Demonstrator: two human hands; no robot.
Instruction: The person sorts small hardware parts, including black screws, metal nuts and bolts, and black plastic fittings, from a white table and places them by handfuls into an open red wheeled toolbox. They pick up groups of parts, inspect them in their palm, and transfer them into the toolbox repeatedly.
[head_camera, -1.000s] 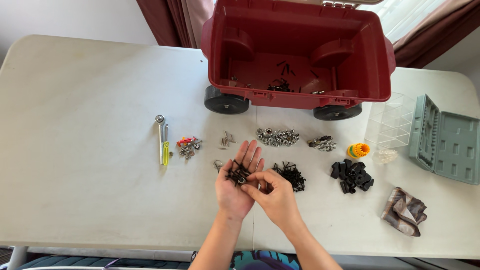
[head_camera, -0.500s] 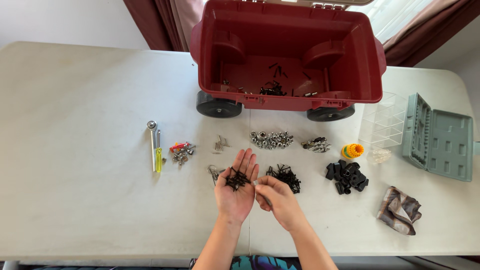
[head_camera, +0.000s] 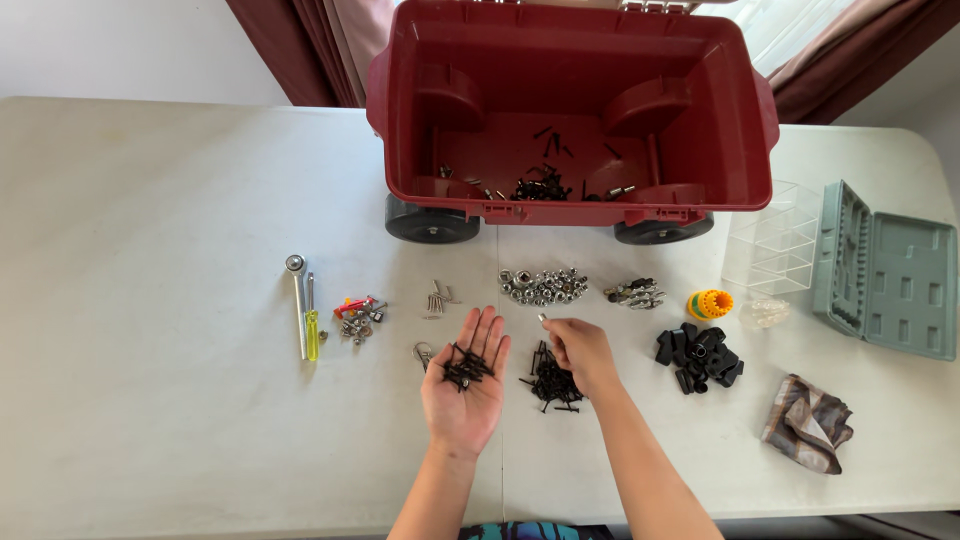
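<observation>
Red toolbox (head_camera: 700, 110), black screws (head_camera: 540, 187) inside

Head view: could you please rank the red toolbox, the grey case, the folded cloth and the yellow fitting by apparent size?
1. Red toolbox
2. Grey case
3. Folded cloth
4. Yellow fitting

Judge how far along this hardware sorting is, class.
Done: separate piles lie on the white table, among them silver nuts, black caps and black screws. In hand: the left hand lies palm up with a heap of black screws, while the right hand pinches one small silver piece. Left: loose screws in the red toolbox.
</observation>
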